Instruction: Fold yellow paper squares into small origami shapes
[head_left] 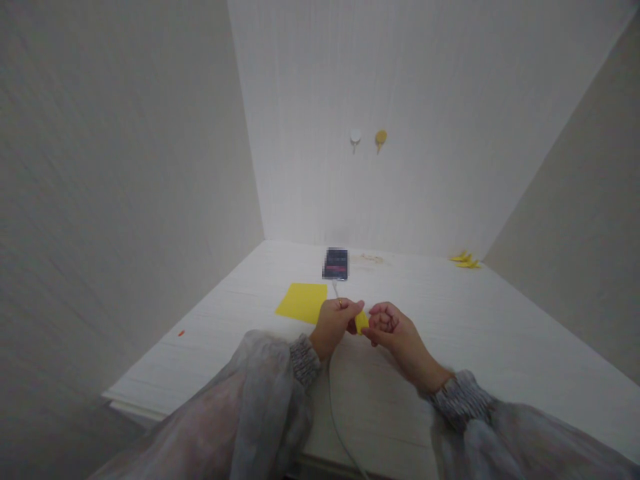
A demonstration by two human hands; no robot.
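Between my two hands is a small piece of folded yellow paper (361, 323). My left hand (336, 321) pinches its left side with thumb and fingers; a ring shows on one finger. On the other side, my right hand (395, 332) holds the lower right edge between thumb and fingertip, its other fingers curled. A flat yellow sheet of paper (303, 301) lies on the table just left of my left hand, which covers its right corner.
A phone (336, 264) lies near the back wall, its white cable (332, 400) running under my left hand to the front edge. Several folded yellow paper pieces (466, 260) sit at the back right. An orange scrap (181, 333) lies left. Two hooks (381, 137) hang on the wall.
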